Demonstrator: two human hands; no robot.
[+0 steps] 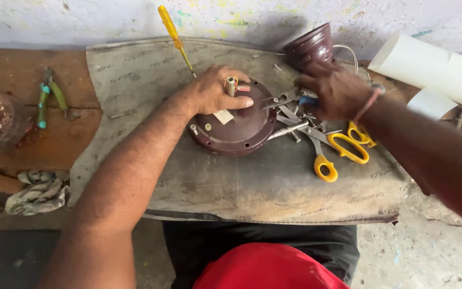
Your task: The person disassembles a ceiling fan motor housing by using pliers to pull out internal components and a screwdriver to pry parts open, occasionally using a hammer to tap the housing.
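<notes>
A round maroon motor housing (239,131) lies flat on a grey mat (199,182). My left hand (215,91) rests on top of it, fingers curled around its short metal shaft (231,85). My right hand (335,91) is to the right, gripping blue-handled pliers (287,99) whose jaws point left toward the housing. Yellow-handled scissors (338,150) lie just below that hand among loose metal parts.
A yellow screwdriver (175,37) lies at the back of the mat. A maroon cup-shaped cover (308,48) stands behind my right hand. Green-handled pliers (49,96) lie on the wooden bench at left, a rag (38,192) near its edge, white rolled sheets (434,69) at right.
</notes>
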